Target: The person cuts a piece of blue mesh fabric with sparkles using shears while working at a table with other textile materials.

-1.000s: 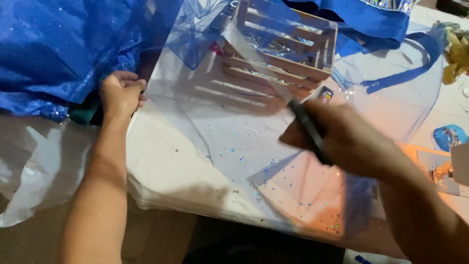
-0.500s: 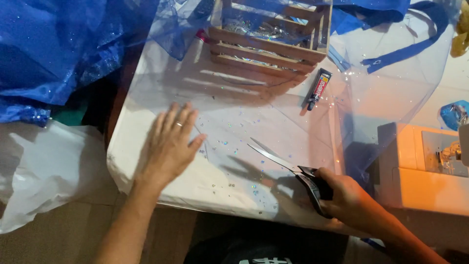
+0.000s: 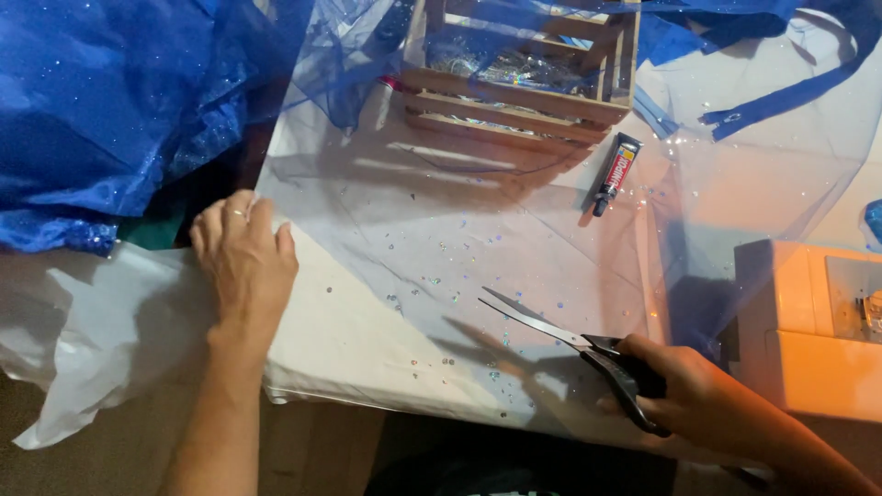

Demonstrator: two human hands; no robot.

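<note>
The right hand (image 3: 698,395), at the near right of the white cloth-covered table (image 3: 349,340), is closed through the black handles of a pair of steel scissors (image 3: 570,354), whose blades stand slightly parted and point far-left over the sheer blue sequinned tulle (image 3: 514,239) spread flat across the table. The left hand (image 3: 243,257) lies open, palm down with fingers together, on the tulle's left edge, gripping nothing. To cut well, that flat hand should press the net taut so it cannot bunch, and the lower blade should slide along the table under one layer only. Loose sequins dot the cloth; a wooden slatted crate (image 3: 524,78) and a small black glue tube (image 3: 616,174) sit beyond, well apart from the blades.
</note>
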